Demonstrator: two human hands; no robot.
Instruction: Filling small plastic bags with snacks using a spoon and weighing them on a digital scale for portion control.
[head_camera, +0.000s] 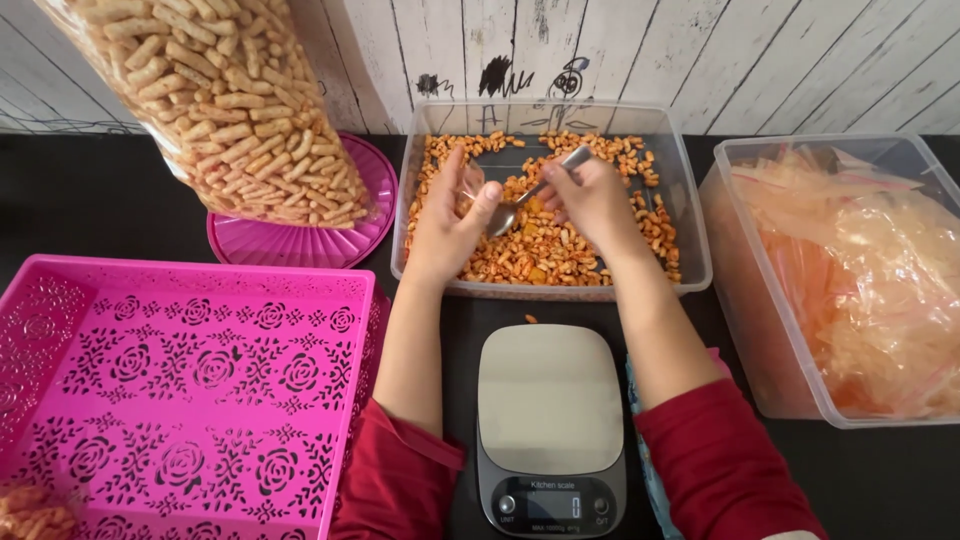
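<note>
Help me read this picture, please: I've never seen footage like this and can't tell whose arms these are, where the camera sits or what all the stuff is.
The camera is worn on a person's head and looks down, so both arms in red sleeves are that person's own. The right hand holds a metal spoon over a clear tub of orange-coated snack pieces. The left hand holds what looks like a small clear bag at the spoon's bowl. On the dark table, a kitchen scale sits nearest the person, a pink lace-patterned basket to the left, a big bag of stick-shaped snacks on a pink lid behind it, and a bin of clear plastic bags on the right.
</note>
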